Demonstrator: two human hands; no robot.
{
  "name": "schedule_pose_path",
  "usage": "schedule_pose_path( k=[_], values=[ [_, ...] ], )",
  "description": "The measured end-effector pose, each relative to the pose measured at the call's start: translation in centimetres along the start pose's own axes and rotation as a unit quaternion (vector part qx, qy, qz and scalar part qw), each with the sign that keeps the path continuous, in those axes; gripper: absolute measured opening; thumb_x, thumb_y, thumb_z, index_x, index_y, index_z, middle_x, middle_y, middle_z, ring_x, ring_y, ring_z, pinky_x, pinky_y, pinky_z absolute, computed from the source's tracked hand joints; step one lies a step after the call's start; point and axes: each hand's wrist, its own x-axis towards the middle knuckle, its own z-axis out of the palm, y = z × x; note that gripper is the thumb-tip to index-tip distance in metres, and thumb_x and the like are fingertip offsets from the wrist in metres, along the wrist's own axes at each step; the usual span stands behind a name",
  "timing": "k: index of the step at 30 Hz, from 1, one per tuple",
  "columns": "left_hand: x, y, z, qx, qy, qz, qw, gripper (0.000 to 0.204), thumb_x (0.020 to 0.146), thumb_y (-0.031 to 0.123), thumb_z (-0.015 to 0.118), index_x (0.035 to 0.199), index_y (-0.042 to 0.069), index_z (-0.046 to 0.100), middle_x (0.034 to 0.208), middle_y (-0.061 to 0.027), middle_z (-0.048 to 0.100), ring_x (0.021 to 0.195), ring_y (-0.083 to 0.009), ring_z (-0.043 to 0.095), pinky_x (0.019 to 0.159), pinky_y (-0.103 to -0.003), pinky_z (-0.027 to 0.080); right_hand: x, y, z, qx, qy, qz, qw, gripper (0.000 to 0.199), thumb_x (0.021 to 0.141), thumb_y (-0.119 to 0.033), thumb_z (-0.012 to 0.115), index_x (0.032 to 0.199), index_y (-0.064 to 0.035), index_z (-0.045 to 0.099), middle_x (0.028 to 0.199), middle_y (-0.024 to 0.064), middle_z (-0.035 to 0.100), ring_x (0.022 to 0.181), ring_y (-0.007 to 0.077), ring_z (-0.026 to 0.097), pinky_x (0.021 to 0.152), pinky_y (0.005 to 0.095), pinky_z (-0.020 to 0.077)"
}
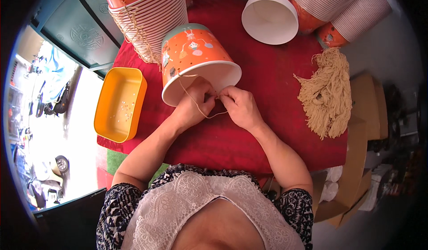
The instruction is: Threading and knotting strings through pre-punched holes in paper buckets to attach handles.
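Left hand [196,99] pinches beige string [203,112] at rim of orange bucket [196,58]; right hand [238,105] pinches same string just beside it, fingertips nearly touching. We see bucket lying on its side on red table [267,80], open end toward us, string looping below hands. Stack of buckets [149,14] behind. Yellow tray [119,104] at table's left edge. Pile of cut strings [327,92] to right, well apart. White-lined bucket [269,17] far side.
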Motion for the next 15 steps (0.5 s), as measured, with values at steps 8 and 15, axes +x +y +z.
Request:
schedule_pose_path(
  k=[8, 15],
  values=[
    [-0.2, 0.0, 0.1, -0.020, -0.021, -0.024, 0.999, 0.008, 0.075, -0.001, 0.063, 0.083, -0.002, 0.062, 0.092, -0.0139, 0.060, 0.084, -0.0271, 0.060, 0.075, -0.034, 0.049, 0.0, -0.2, 0.7, -0.003, 0.023, 0.013, 1.000, 0.012, 0.085, -0.012, 0.062, 0.088, -0.0013, 0.067, 0.077, 0.0203, 0.066, 0.072, 0.0369, 0.066, 0.062, 0.0423, 0.0512],
    [-0.1, -0.9, 0.5, 0.011, 0.035, 0.019, 0.999, 0.003, 0.075, -0.003, 0.062, 0.077, -0.002, 0.061, 0.086, -0.0138, 0.061, 0.082, -0.0275, 0.061, 0.072, -0.035, 0.049, -0.7, -0.4, 0.5, -0.068, 0.032, -0.028, 0.997, 0.009, 0.085, -0.010, 0.061, 0.088, -0.0017, 0.065, 0.078, 0.0200, 0.066, 0.070, 0.0380, 0.066, 0.061, 0.0459, 0.0513]
  ],
)
